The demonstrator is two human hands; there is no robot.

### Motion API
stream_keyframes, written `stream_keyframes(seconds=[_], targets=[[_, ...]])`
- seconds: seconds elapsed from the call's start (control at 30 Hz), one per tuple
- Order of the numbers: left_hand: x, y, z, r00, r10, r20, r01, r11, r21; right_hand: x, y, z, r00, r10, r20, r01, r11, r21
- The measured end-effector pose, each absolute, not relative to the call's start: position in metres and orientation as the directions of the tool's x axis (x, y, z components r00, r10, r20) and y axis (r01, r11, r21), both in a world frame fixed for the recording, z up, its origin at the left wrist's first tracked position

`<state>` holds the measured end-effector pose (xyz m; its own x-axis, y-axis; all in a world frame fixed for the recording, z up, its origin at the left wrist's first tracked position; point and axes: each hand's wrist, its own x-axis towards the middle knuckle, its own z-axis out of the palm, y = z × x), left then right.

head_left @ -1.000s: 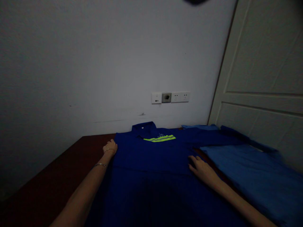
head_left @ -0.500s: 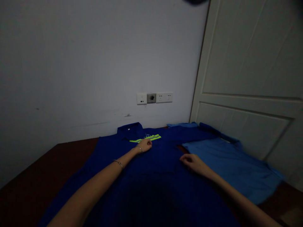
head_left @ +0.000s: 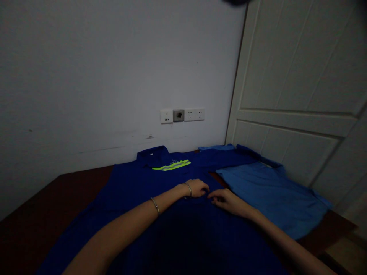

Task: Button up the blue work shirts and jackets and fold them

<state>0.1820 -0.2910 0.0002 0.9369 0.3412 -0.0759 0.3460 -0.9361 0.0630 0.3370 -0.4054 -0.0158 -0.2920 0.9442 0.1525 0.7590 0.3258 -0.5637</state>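
The left hand (head_left: 197, 188) has moved right. One second ago it was at the shirt's (head_left: 134, 187) left edge, and half a second ago it was by the green stripe (head_left: 172, 165). Now it is near the right hand (head_left: 228, 200), with the fingertips just beside each other. The right hand has stayed by the shirt's right side. Both hands are partly closed, with bent fingers, low over the shirt. I can't tell if they have hold of any cloth.

The dark blue shirt lies spread out on the table (head_left: 63, 194), with its collar (head_left: 153, 156) at the far side by the wall (head_left: 114, 76). Its right sleeve goes over a light blue cloth (head_left: 269, 198), which lies to the right, near the door (head_left: 286, 141).

The table's far edge is by the wall. A wide bit of red-brown table shows on the left, and a smaller bit shows at the near right, by the table's right edge.
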Motion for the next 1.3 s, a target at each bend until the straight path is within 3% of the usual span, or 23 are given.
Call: stream_keyframes(seconds=[0.4, 0.7, 0.9, 1.0, 1.1, 1.3], targets=[[0.183, -0.299, 0.005, 0.956, 0.286, -0.066, 0.277, -0.953, -0.119, 0.335, -0.401, -0.014, -0.364, 0.895, 0.259, 0.761, 0.445, -0.471], [0.152, -0.300, 0.016, 0.959, 0.199, 0.200, 0.213, -0.976, -0.049, 0.332, -0.397, -0.011, -0.361, 0.867, 0.343, 0.681, 0.496, -0.538], [0.145, -0.307, 0.027, 0.999, -0.029, 0.046, -0.016, -0.967, -0.255, 0.329, -0.397, -0.012, -0.349, 0.855, 0.383, 0.633, 0.517, -0.577], [0.145, -0.307, 0.026, 0.997, 0.064, 0.047, 0.072, -0.973, -0.219, 0.329, -0.399, -0.014, -0.348, 0.861, 0.371, 0.640, 0.507, -0.577], [0.147, -0.306, 0.024, 0.971, 0.225, 0.079, 0.232, -0.968, -0.096, 0.329, -0.401, -0.015, -0.349, 0.868, 0.354, 0.652, 0.496, -0.573], [0.163, -0.301, 0.026, 0.840, 0.541, -0.036, 0.540, -0.831, 0.135, 0.327, -0.403, -0.014, -0.328, 0.872, 0.363, 0.667, 0.486, -0.564]])
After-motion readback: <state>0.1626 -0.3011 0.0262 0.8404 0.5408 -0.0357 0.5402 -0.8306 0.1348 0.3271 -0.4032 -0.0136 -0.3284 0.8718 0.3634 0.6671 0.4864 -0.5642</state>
